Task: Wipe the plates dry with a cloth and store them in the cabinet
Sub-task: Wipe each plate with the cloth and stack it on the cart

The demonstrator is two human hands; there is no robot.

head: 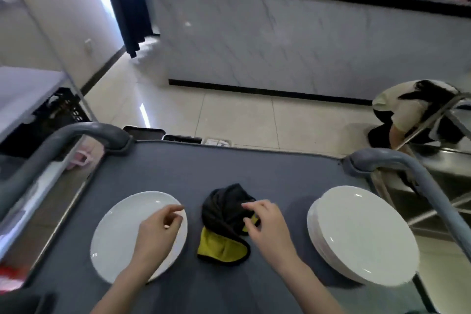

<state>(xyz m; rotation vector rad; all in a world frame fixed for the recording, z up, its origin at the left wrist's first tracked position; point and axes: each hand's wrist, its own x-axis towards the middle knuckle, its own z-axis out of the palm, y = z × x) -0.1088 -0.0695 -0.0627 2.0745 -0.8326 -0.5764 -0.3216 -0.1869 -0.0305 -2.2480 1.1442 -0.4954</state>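
A single white plate (119, 232) lies on the left of the grey cart top (229, 168). A stack of white plates (362, 234) stands on the right. Between them lies a crumpled black and yellow cloth (224, 227). My left hand (159, 231) hovers over the single plate's right side, fingers loosely curled and holding nothing. My right hand (265, 224) is over the cloth's right part, fingertips touching or just above it; I cannot tell whether it grips the cloth.
Grey cart handles rise at the left (76, 140) and right (397, 163). A steel shelf rack (443, 186) is at the right, with a crouching person (405, 112) beyond it. A marble-faced counter (293, 41) stands across the tiled floor.
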